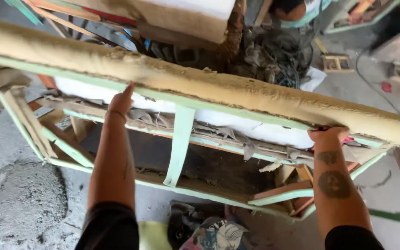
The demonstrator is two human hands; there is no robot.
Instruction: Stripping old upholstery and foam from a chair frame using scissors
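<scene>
A large wooden furniture frame [180, 139], painted pale green, stands tipped on its side in front of me. Its top edge is wrapped in tan padded fabric [200, 81], with white foam and torn cloth strips behind the rails. My left hand [122, 99] reaches up to the padded edge, fingers against the underside of the green rail. My right hand [328, 135] grips the lower right end of the padded edge; something red or pink shows by the fingers, too hidden to identify.
Grey concrete floor [19, 185] with a dust heap lies at left. Another padded frame and wooden pieces [172, 18] stand behind. Tangled cables and clutter [278, 55] sit at the back right. Cloth scraps [209, 231] lie near my feet.
</scene>
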